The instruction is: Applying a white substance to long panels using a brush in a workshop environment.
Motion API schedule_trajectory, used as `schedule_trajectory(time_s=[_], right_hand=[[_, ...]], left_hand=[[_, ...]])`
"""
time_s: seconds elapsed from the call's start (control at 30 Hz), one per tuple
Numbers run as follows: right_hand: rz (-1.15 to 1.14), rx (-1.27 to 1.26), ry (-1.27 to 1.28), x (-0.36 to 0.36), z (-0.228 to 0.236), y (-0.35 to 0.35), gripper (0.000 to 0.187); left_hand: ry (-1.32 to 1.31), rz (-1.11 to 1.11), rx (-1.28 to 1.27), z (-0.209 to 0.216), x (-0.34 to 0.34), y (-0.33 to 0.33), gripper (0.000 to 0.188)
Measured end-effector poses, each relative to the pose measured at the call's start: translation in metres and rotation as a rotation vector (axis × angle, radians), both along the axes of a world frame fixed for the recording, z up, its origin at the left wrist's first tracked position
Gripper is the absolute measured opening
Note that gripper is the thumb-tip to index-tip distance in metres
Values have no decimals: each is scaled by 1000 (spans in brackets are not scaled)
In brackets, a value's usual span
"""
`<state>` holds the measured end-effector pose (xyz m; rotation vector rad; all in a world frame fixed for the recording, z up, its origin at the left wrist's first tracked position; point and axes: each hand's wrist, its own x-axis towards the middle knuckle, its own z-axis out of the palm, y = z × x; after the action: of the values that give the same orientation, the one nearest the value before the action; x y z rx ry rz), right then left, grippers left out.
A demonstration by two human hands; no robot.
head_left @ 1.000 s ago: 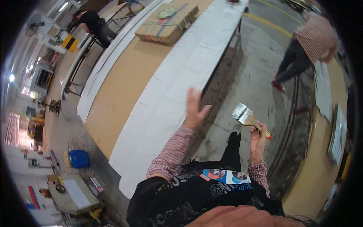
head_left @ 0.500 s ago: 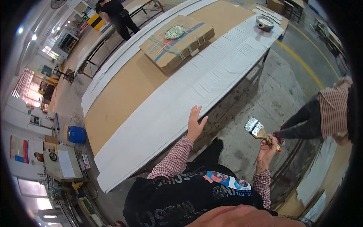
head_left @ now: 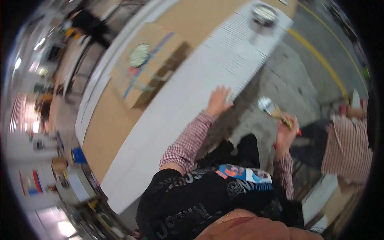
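Note:
My right hand (head_left: 287, 130) is closed round the handle of a paintbrush (head_left: 276, 111), whose wide bristles are coated in something whitish. The brush is held out over the floor, to the right of the table. My left hand (head_left: 219, 100) is stretched out at the near edge of a long white sheet (head_left: 176, 96), fingers apart and holding nothing; whether it touches the sheet I cannot tell. At the sheet's far end stands a round bowl (head_left: 264, 15) with pale contents.
A strapped cardboard box (head_left: 144, 72) lies on brown board (head_left: 108, 124) beyond the white sheet, with a round pale disc (head_left: 139, 55) on top. One person (head_left: 90, 26) is at the far left; another, in a striped garment (head_left: 346, 148), stands close on the right.
My view has shifted, and the picture is blurred. My left hand has moved farther along the sheet's edge toward the bowl. The brush remains in my right hand.

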<state>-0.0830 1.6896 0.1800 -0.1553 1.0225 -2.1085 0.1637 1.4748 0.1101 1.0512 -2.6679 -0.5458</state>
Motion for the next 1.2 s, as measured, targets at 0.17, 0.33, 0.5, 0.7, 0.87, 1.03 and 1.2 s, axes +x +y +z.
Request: schedule_trajectory(time_s=[0.17, 0.33, 0.5, 0.7, 0.87, 1.03, 1.2], right_hand=[[-40, 38, 110, -17, 25, -8, 15], [36, 130, 423, -31, 39, -23, 8], [165, 203, 454, -56, 30, -53, 10], [184, 238, 561, -81, 3, -91, 12], [223, 278, 828, -94, 5, -115, 10], [269, 340, 821, -97, 5, -129, 14], [204, 340, 841, -95, 2, -142, 10]], left_hand=[[-98, -67, -7, 12, -67, -16, 78], [-78, 73, -87, 30, -89, -10, 76], [-129, 133, -84, 11, -83, -9, 73], [-183, 83, -227, 10, -93, -11, 60], [-95, 101, -91, 20, -95, -16, 44], [-90, 147, -125, 21, -98, -13, 33], [-99, 161, -95, 28, -106, -13, 31]])
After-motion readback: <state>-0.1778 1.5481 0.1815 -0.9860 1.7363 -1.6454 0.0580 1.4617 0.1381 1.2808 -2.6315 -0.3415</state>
